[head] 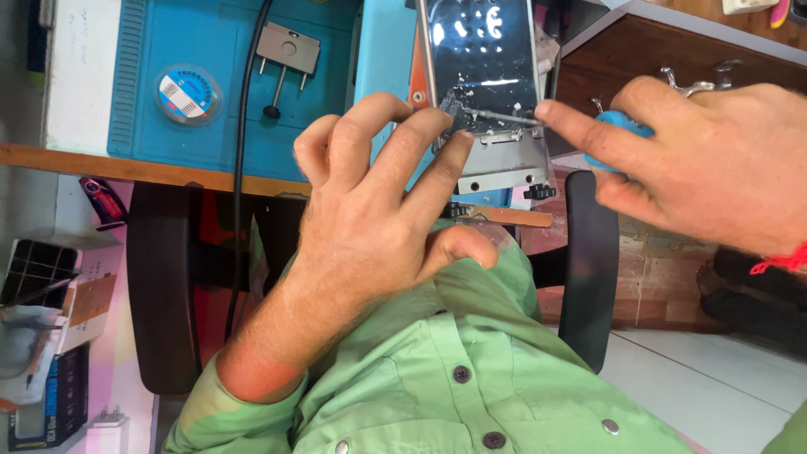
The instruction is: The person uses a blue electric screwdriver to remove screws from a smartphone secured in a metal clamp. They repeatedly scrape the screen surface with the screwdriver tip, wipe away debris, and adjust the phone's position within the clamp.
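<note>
- Nearest: green shirt (471, 370) and the chair (588, 269) under it.
- Left hand (382, 197) is spread, fingertips pressing the phone (481, 59) in its metal clamp (504, 160) at the counter (126, 166) edge.
- Right hand (698, 160) curls round a blue-handled tool (618, 134), tip under the cracked glass by the phone's bottom edge. I'd keep it shallow and slow.
- Farther back: blue mat (210, 50), wire spool (188, 92).

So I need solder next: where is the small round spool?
Head view, upper left: the small round spool lies on the blue work mat, left of the black cable.
</note>
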